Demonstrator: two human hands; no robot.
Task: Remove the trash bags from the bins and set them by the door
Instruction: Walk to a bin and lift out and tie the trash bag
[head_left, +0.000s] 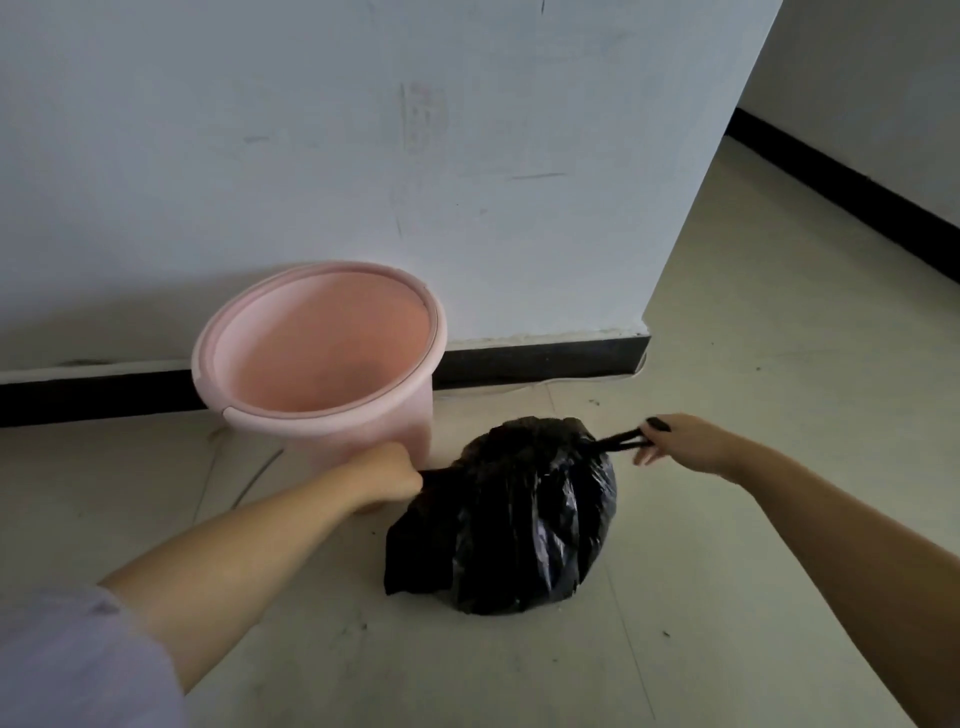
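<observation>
Hands work at opposite sides of a full, crinkled black plastic trash bag (511, 519) that sits on the pale tiled floor (727, 467). The left hand (387, 473) is a closed fist gripping a pulled-out corner of the bag, while the right hand (675, 441) pinches a twisted black strip at the bag's neck — drawn taut out to the right. Just behind the left hand stands a round pink plastic bin (322, 353), upright, against the white wall (363, 156) and its black skirting (540, 358).
</observation>
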